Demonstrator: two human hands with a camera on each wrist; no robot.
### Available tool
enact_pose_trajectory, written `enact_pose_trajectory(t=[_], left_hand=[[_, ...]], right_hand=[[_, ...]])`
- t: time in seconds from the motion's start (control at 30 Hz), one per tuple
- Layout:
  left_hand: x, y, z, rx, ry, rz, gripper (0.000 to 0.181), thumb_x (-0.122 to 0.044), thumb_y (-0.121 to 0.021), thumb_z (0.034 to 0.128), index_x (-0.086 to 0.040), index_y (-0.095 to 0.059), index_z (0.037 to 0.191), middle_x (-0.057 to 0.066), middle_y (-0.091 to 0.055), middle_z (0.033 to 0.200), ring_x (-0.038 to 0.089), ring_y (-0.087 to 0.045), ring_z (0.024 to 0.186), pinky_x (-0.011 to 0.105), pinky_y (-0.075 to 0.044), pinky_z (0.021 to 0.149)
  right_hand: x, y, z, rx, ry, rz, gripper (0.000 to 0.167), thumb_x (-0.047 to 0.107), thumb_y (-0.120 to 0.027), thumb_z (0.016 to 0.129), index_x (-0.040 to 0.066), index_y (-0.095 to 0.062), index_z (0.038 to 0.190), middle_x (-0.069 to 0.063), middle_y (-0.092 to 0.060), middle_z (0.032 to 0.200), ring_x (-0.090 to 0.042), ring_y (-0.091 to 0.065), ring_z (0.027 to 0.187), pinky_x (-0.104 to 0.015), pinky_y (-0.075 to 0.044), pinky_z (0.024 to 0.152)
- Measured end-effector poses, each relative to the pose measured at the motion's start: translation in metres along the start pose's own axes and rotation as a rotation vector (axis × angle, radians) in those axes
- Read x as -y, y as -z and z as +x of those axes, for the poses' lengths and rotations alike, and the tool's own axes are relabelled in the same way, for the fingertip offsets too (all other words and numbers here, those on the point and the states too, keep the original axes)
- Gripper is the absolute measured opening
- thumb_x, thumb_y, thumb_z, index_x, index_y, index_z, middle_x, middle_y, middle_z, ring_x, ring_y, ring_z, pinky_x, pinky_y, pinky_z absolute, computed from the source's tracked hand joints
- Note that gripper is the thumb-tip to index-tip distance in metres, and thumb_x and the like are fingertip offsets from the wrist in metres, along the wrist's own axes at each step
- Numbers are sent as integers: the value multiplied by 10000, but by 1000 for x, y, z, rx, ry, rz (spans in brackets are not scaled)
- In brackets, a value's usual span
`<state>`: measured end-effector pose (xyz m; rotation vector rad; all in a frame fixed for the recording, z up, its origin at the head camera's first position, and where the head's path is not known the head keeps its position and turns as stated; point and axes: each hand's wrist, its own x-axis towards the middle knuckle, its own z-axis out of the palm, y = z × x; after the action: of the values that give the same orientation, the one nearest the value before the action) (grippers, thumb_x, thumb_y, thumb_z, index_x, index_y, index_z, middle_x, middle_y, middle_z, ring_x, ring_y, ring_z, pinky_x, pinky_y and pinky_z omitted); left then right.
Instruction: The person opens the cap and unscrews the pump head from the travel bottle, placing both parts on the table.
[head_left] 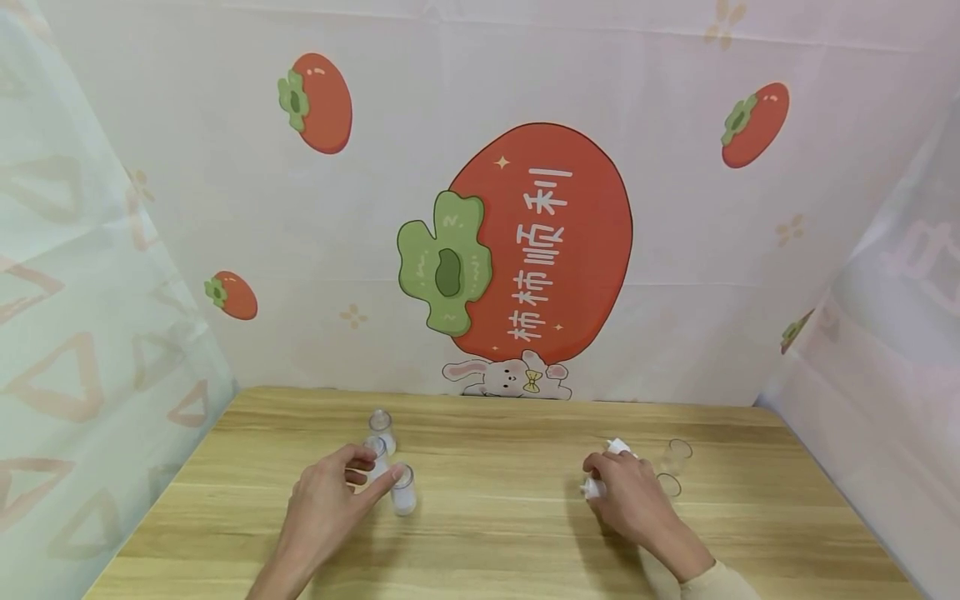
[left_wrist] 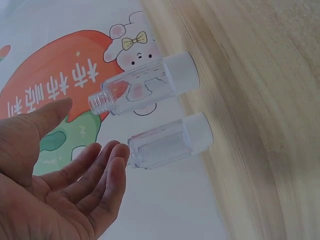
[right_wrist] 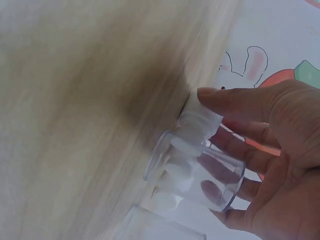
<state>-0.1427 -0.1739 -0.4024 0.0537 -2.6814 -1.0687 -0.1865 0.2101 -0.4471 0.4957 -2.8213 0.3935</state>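
Three clear bottles with white bottoms stand on the left: a far bottle (head_left: 381,432), a middle bottle (head_left: 377,458) and a near bottle (head_left: 403,492). My left hand (head_left: 326,500) reaches around the middle one, its thumb by the near bottle. In the left wrist view, fingers lie loosely bent beside the threaded neck of a bottle (left_wrist: 162,145); another bottle (left_wrist: 145,85) stands alongside. Over on the right, my right hand (head_left: 633,496) pinches a small white nozzle head (head_left: 594,487) between thumb and fingers. A second white nozzle head (head_left: 619,447) sits just beyond that hand.
Two clear cylindrical covers, a farther cover (head_left: 679,454) and a nearer cover (head_left: 667,485), stand right of the right hand. All rest on a wood-grain table (head_left: 487,517). A printed cloth (head_left: 225,167) with persimmon drawings rises behind and at both sides.
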Motion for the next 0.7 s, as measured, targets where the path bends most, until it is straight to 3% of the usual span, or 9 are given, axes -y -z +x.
enact_pose_trajectory(t=[0.2,0.37,0.7], left_hand=[[0,0,-1,15,1,-1,446,-492,-799,850,-102,-726,1055,18,-740,1026,190,-708,875,399,-575,753],[0,0,-2,22,-11,-5,443,-471,-799,859,-84,-720,1059,30,-739,1034,199,-708,869,397,-577,738],[-1,1,-2,18,-25,-9,400,-409,-809,869,-66,-718,1054,41,-740,1020,205,-710,857,392,-582,735]], right_hand=[[-1,2,-1,19,10,-73,282,12,-853,663,173,-698,837,25,-639,854,-231,-582,829,-459,-457,681],[-4,3,-2,8,11,-114,309,-10,-847,638,177,-686,824,-3,-653,880,-270,-589,842,-482,-458,682],[-9,7,-3,31,-8,-110,296,15,-816,628,186,-678,826,22,-620,846,-251,-556,824,-479,-434,679]])
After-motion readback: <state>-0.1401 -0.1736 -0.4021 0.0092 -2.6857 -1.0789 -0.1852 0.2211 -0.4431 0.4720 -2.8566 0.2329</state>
